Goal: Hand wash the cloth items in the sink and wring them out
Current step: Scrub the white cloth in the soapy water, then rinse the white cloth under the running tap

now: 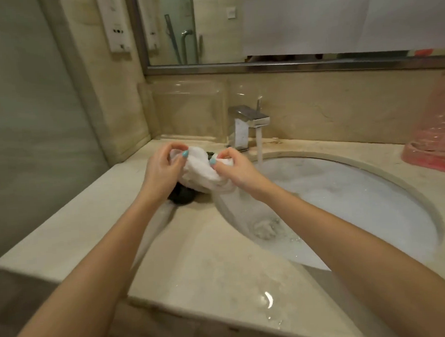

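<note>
Over the countertop (84, 216), just left of the sink (326, 156), I see both hands holding the white cloth (201, 173) bunched between them. Left hand (162, 169): fingers curled, thumb and fingertips pinching the cloth's left end. Right hand (238, 168): same pinch on the right end. A dark item (181, 195), possibly another cloth, lies beneath on the counter. The faucet (247, 125) runs water into the foam-filled basin.

The sink (234, 219) is open from above, its bowl full of foam. The faucet (250, 125) and its running water block the back rim. On the counter (208, 259), a dark object (181, 196) sits left and a pink bag (431, 144) crowds the right.
</note>
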